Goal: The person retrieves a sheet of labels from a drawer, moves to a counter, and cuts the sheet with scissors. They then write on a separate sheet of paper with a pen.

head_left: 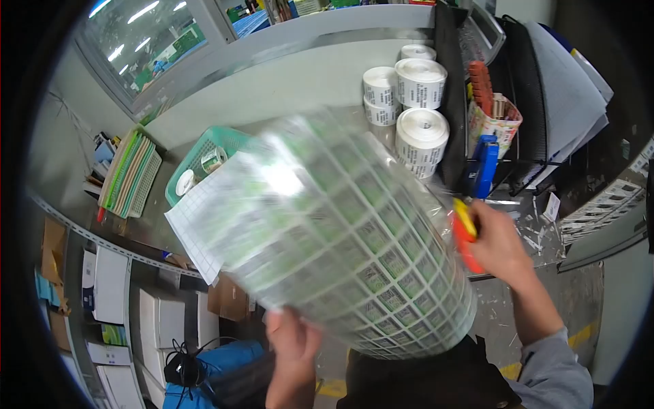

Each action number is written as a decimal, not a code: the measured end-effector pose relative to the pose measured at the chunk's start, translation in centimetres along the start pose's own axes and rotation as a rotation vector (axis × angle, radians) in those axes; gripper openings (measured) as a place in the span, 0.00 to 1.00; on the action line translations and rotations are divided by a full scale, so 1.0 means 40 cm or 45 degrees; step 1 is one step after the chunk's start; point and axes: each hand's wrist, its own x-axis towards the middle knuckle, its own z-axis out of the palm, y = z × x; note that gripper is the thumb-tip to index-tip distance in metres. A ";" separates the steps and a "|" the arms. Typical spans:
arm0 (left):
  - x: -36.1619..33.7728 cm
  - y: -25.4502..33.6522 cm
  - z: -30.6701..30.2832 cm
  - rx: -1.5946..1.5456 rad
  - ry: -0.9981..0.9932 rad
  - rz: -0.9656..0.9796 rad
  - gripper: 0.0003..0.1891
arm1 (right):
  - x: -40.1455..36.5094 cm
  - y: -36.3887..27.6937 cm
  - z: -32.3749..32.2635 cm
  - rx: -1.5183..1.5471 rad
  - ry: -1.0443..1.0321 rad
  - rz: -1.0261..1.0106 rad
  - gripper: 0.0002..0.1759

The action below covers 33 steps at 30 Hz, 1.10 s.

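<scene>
Lg label sheet (381, 252), clear-looking w/ rows of green-and-white labels, was up in front of the person, btwn both hands, bowed and tilted across the desk (144, 232). Print on it was dense w/ dark code-like blocks, but too sm. and blurred to read; upper part smeared worst, w/ glare.

White label rolls (422, 140) stood stacked behind its R side, dark lines of text on their sides, also too tiny to read. Green basket (231, 138) at L held a sm. roll w/ a green-printed wrap (213, 159), wording unclear.

L hand (293, 341) was grasping the sheet's lower L edge, thumb on top. R hand (501, 245) was clenched round a red-and-yellow handle (465, 235), just beside the sheet's R edge; whether it touched, can't tell.

Edges: sheet's curled bottom hung over the dark apron (422, 382), near the body; a white gridded flap (197, 215) stuck out at L, past the desk's front edge. R of the sheet, the blue stapler-like tool (485, 167) and black rack (449, 88) hemmed the R hand's far side; floor (494, 307) showed below it.
</scene>
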 end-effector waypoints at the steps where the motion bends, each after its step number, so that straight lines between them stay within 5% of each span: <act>1: -0.011 -0.030 -0.032 0.069 0.096 -0.090 0.18 | -0.035 0.036 -0.013 0.038 0.013 0.052 0.17; 3: -0.021 -0.088 -0.077 0.330 0.457 -0.305 0.18 | -0.104 0.054 -0.041 0.168 -0.006 0.128 0.14; 6: -0.032 -0.123 -0.106 0.395 0.608 -0.320 0.16 | -0.160 0.098 -0.012 0.457 0.062 0.189 0.12; 9: -0.013 -0.112 -0.110 0.396 0.615 -0.231 0.17 | -0.164 0.070 0.014 0.687 0.070 0.272 0.11; 13: -0.002 -0.113 -0.130 0.432 0.729 -0.192 0.17 | -0.115 -0.011 0.006 0.287 0.184 -0.185 0.13; 25: -0.163 -0.201 -0.138 0.083 0.743 -0.409 0.18 | -0.065 0.078 0.078 0.437 0.139 -0.010 0.14; 29: -0.125 -0.164 -0.105 0.697 0.607 -0.028 0.12 | -0.070 0.088 0.061 0.488 0.210 -0.034 0.13; 33: -0.082 -0.106 -0.082 0.987 0.563 0.099 0.11 | -0.083 0.099 0.078 0.858 0.304 -0.135 0.13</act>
